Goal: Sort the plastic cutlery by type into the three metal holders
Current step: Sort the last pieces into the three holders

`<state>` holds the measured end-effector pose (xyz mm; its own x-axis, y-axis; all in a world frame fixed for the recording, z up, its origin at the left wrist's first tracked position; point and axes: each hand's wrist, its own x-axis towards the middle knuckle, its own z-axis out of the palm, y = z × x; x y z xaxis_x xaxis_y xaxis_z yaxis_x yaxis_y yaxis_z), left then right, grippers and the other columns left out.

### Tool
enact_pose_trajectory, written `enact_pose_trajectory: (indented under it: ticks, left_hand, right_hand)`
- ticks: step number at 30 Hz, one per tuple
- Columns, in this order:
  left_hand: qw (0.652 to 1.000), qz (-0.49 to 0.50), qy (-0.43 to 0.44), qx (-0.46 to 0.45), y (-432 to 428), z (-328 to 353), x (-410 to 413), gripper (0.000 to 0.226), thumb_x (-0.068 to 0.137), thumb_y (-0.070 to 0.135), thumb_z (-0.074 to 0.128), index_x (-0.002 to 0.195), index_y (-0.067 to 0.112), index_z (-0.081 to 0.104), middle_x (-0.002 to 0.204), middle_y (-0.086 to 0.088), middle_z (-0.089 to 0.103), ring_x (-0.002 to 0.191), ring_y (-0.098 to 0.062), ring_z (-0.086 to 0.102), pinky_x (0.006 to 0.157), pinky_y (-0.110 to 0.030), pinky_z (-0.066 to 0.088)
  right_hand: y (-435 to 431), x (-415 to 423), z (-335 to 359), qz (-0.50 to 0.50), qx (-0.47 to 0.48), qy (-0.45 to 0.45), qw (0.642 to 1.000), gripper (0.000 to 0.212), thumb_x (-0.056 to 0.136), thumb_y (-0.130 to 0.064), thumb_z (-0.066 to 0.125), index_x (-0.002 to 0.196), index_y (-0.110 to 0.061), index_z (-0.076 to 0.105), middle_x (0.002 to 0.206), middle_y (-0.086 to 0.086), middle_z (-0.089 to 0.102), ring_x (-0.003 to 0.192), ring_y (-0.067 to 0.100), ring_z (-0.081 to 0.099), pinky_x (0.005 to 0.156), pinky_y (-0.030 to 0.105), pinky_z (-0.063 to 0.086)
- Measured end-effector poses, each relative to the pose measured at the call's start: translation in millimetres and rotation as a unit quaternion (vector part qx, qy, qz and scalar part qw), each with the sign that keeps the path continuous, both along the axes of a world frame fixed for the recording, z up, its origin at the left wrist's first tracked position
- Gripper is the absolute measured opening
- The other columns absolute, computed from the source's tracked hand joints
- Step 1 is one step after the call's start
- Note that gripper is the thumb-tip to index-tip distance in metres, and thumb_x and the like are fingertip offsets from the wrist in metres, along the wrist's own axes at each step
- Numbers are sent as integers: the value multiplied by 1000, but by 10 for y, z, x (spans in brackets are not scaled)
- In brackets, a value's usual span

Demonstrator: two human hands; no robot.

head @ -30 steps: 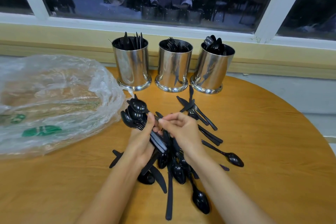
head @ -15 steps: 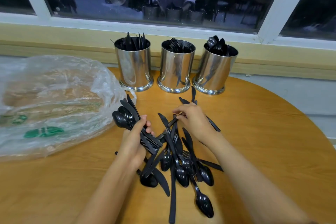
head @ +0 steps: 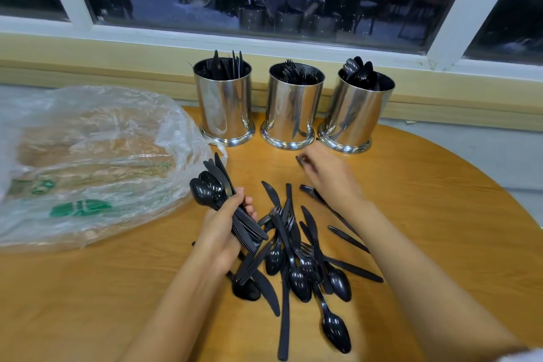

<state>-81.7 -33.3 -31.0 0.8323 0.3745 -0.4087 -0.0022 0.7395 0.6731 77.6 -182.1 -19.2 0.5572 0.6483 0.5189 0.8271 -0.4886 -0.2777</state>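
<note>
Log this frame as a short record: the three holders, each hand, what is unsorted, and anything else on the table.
left holder: knives
middle holder: forks
right holder: spoons
left hand: grips a bundle of spoons and knives
right hand: blurred, just in front of the holders; grasp unclear
unsorted: loose pile on the table
other: plastic bag, left of the pile

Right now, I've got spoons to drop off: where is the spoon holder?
In the head view, the spoon holder is the rightmost of three at the far edge of the table, just beyond the right hand.
</note>
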Motion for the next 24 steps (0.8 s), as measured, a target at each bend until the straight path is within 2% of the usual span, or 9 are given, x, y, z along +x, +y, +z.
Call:
enact_pose_trajectory:
  ticks: [2, 3, 5, 6, 10, 13, 16, 21, 24]
  left_hand:
    - [1000, 0, -1, -4, -15, -7, 17, 14, 96, 16, 59, 105, 6, 59, 76, -3, 64, 66, -13, 59, 65, -27, 55]
    - [1000, -3, -2, -4, -34, -6, 33, 19, 97, 16, 58, 111, 4, 59, 78, -5, 67, 68, -14, 63, 67, -27, 57]
    - [1000, -5, -4, -4, -87, 9, 65, 24, 97, 17, 58, 112, -2, 60, 84, -7, 72, 74, -14, 70, 70, -26, 60]
    - [1000, -6, -5, -3, -112, 20, 78, 24, 97, 17, 58, 110, -3, 61, 89, -8, 75, 78, -14, 72, 71, -27, 60]
    - [1000, -9, -16, -2, -158, 43, 100, 36, 97, 19, 58, 122, -6, 59, 112, -17, 72, 96, -22, 73, 72, -29, 60]
    - [1000, 2, 17, 21, -150, 59, 95, 27, 97, 18, 59, 112, -4, 64, 97, -13, 73, 78, -20, 73, 61, -31, 60]
    - [999, 24, 26, 8, -136, 84, 80, 2, 96, 11, 58, 96, 9, 59, 80, -6, 66, 62, -13, 59, 62, -30, 54]
    - [998, 0, 44, 42, -98, 100, 11, 13, 97, 14, 58, 84, 12, 62, 67, -1, 59, 52, -12, 55, 63, -32, 51]
    - [997, -6, 46, 56, -88, 94, 4, 11, 96, 15, 59, 97, 7, 67, 68, -3, 61, 61, -15, 58, 65, -30, 54]
  right_hand:
    - [-29, -162, 135, -48, 195, 112, 973, 13, 91, 0, 60, 92, -13, 55, 90, -4, 58, 83, 10, 62, 73, 24, 54]
    - [-31, -274, 186, -56, 283, 201, 936, 14, 91, 1, 60, 89, -11, 53, 88, -3, 59, 83, 11, 66, 73, 23, 56]
    - [-11, -514, 207, -61, 366, 362, 855, 14, 89, 0, 63, 89, -10, 54, 87, 3, 64, 81, 16, 71, 75, 24, 57]
    - [1, -628, 177, -69, 354, 407, 839, 14, 87, -3, 66, 90, -12, 56, 87, 5, 66, 80, 17, 71, 75, 25, 56]
    - [32, -973, -37, -78, 251, 454, 851, 11, 82, -13, 74, 89, -21, 68, 83, -5, 70, 79, 4, 65, 80, 22, 53]
    - [16, -1083, -98, -40, 223, 482, 846, 10, 81, -14, 76, 86, -22, 73, 81, -3, 71, 74, 3, 61, 77, 23, 52]
    - [-39, -993, -39, -15, 170, 499, 850, 4, 85, -23, 72, 87, -25, 75, 85, -5, 73, 81, 7, 64, 78, 23, 54]
    - [-210, -310, -45, -185, 111, 327, 920, 5, 92, -25, 65, 94, -21, 68, 79, -13, 61, 75, -1, 55, 68, 18, 49]
    - [-284, -8, -156, -255, 1, 294, 921, 28, 92, -33, 64, 109, -10, 62, 75, -5, 56, 71, 10, 55, 56, 22, 41]
